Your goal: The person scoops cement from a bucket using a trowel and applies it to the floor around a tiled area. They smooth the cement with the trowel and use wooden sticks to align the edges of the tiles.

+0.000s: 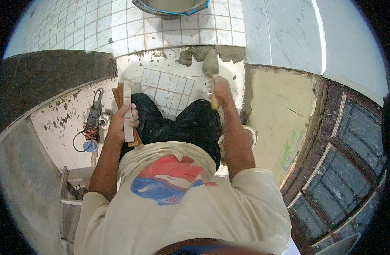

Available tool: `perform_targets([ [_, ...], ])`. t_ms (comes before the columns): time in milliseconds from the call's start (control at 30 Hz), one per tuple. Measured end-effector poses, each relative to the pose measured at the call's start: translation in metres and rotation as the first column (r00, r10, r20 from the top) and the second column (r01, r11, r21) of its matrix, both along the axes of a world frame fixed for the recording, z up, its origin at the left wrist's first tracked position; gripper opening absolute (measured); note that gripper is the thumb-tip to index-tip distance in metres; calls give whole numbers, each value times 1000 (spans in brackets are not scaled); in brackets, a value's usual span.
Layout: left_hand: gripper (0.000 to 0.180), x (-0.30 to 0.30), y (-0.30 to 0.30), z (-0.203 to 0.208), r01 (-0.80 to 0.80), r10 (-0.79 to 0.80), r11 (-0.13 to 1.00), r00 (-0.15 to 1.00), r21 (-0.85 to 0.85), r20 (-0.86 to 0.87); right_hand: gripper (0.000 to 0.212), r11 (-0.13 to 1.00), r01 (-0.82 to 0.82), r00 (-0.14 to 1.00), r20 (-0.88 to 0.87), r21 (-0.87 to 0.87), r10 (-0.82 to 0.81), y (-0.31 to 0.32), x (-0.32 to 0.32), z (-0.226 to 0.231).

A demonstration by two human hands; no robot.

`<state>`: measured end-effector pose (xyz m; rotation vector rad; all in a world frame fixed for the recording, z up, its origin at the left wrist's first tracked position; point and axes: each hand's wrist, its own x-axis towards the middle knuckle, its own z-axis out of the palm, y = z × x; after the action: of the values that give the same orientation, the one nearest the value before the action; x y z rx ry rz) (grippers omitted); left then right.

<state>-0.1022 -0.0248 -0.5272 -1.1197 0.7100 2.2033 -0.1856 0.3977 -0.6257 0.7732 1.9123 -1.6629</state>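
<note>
My right hand [220, 90] is closed around the wooden handle of a trowel [210, 63]. The trowel's blade lies against a band of wet grey mortar [232, 54] along the edge of the tiled surface. In my left hand [126, 119] is a narrow pale strip [127, 91], probably cut tile, together with reddish-brown strips [117, 96] lying partly behind it. A white tile with a brown grid pattern [168, 87] rests on the floor just beyond my knees, between the two hands.
A mortar-stained bucket [169, 16] with a blue handle stands on the white grid tiles ahead. To the left lies a corded angle grinder [93, 121] with a blue disc. A pale container [251, 135] is partly hidden by my right forearm. Dark-framed glass panels [339, 170] stand at right.
</note>
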Motion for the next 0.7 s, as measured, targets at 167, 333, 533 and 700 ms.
perform_targets([
  [167,32,-12,-6,-16,26,-20,991,999,132,-42,35,919,-153,878,-377,364,296,10,15,-135],
  [333,31,1,-16,-10,-23,28,992,999,122,-42,40,739,-325,808,-233,590,542,7,11,-65],
  [533,31,1,-19,-16,-13,22,989,998,146,-59,20,409,-491,757,144,769,637,12,-6,-15],
  [700,30,5,-25,-25,-6,40,973,989,231,-143,21,178,-413,490,53,893,870,9,-4,-10],
])
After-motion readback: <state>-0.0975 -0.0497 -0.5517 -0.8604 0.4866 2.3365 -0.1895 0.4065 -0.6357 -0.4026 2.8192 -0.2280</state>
